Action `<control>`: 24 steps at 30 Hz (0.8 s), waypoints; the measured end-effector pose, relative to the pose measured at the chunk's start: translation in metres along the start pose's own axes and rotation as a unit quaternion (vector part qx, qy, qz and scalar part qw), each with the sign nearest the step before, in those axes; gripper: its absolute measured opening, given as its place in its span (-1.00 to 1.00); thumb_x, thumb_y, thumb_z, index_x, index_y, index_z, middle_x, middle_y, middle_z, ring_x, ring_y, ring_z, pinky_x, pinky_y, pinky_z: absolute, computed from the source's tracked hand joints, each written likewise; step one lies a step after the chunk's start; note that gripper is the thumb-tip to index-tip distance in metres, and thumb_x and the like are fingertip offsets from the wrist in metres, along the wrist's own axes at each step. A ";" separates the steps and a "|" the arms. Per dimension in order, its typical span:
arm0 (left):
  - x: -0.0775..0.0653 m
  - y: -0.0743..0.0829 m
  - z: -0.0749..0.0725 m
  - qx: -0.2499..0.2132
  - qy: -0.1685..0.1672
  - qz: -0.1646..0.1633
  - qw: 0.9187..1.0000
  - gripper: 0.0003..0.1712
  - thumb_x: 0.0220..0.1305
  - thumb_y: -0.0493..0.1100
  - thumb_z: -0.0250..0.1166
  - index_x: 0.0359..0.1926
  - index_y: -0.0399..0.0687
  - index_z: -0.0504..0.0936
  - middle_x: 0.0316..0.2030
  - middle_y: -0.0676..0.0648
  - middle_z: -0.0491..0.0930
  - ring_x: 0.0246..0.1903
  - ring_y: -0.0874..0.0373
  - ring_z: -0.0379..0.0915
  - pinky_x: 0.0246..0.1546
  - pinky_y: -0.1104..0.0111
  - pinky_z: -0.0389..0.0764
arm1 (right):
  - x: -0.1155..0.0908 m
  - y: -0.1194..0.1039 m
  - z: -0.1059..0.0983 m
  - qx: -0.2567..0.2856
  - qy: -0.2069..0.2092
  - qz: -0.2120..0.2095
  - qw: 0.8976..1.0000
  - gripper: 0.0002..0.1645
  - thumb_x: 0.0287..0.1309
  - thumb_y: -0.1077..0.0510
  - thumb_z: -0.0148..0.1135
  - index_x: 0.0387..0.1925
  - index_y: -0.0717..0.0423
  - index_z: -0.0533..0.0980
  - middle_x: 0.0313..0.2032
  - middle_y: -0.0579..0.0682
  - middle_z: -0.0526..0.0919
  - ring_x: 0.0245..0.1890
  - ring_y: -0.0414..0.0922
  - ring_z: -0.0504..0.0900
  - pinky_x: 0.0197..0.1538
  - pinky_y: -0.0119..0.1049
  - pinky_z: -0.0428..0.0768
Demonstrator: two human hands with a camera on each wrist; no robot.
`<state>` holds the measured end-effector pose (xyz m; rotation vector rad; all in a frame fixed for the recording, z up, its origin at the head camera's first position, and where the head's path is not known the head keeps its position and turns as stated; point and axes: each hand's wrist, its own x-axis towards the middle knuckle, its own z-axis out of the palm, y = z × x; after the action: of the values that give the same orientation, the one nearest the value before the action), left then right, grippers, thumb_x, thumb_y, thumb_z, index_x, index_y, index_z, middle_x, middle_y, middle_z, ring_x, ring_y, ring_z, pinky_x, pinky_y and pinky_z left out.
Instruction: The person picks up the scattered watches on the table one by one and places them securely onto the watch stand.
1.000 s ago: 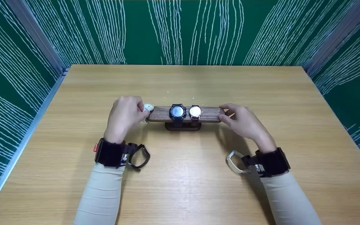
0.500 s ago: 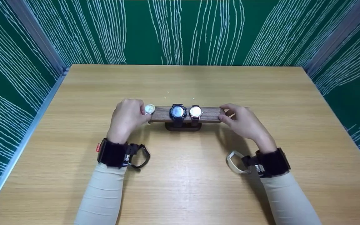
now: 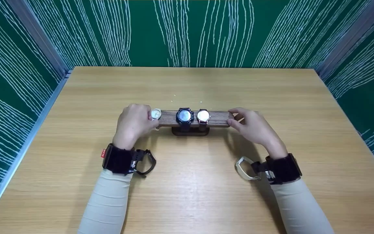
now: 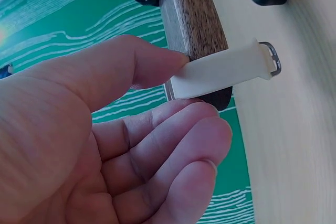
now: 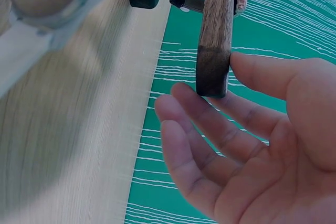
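Observation:
At the left end of a brown wooden watch stand (image 3: 219, 119), my left hand (image 3: 134, 121) pinches a white watch (image 3: 156, 113). In the left wrist view its pale strap (image 4: 220, 72) lies across the bar's end, the buckle hanging free and my thumb on the strap. My right hand (image 3: 252, 125) holds the stand's other end between thumb and fingers. On the middle of the bar sit a dark chunky watch (image 3: 184, 116) and a rose-gold one (image 3: 203, 116). How the white strap runs behind the bar is hidden.
A black looped watch band (image 3: 154, 160) lies on the wooden table (image 3: 190, 201) beside my left wrist. A white looped band (image 3: 238, 167) lies near my right wrist. Green walls with white streaks (image 3: 144, 32) enclose the table's back and sides.
My left hand has moved slightly right and toward me, bringing the white watch onto the stand's left end, its face now turned up more. The right hand and stand have stayed put.

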<state>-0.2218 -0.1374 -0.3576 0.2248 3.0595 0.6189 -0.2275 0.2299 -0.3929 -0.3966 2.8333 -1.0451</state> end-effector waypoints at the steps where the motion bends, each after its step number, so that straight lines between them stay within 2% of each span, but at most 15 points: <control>1: 0.000 0.000 0.000 0.001 0.000 0.000 1.000 -0.74 0.26 -0.10 0.47 -0.42 -0.13 0.60 -0.32 -0.11 0.69 -0.38 0.02 0.52 -0.32 0.24 0.56 | 0.000 0.000 0.000 0.000 0.000 0.001 1.000 -0.46 0.53 0.05 0.25 0.41 0.18 0.49 0.00 0.21 0.76 -0.09 0.09 0.78 -0.09 -0.07 0.72; 5: 0.000 0.002 0.001 0.002 -0.001 -0.002 1.000 -0.74 0.26 -0.09 0.47 -0.41 -0.12 0.60 -0.33 -0.11 0.69 -0.38 0.02 0.52 -0.34 0.24 0.55 | 0.000 -0.001 0.000 -0.003 0.002 0.002 1.000 -0.46 0.53 0.04 0.25 0.40 0.17 0.50 -0.03 0.19 0.77 -0.11 0.08 0.79 -0.13 -0.12 0.70; 16: 0.000 0.007 0.002 0.001 0.001 -0.001 1.000 -0.72 0.23 -0.10 0.47 -0.48 -0.08 0.56 -0.44 -0.04 0.61 -0.42 0.04 0.48 -0.37 0.27 0.47 | 0.000 -0.001 0.000 -0.005 0.003 0.000 1.000 -0.47 0.52 0.05 0.26 0.38 0.18 0.51 -0.04 0.20 0.77 -0.11 0.08 0.78 -0.13 -0.11 0.71; 24: 0.000 0.010 0.005 -0.002 0.005 0.005 1.000 -0.77 0.24 -0.14 0.46 -0.44 -0.12 0.60 -0.40 -0.08 0.66 -0.46 0.06 0.49 -0.42 0.30 0.47 | 0.000 -0.001 0.000 -0.004 0.003 0.000 1.000 -0.46 0.52 0.06 0.27 0.38 0.19 0.51 -0.04 0.20 0.77 -0.11 0.09 0.78 -0.12 -0.11 0.71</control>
<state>-0.2202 -0.1264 -0.3582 0.2381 3.0683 0.6276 -0.2276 0.2296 -0.3922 -0.3945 2.8436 -1.0385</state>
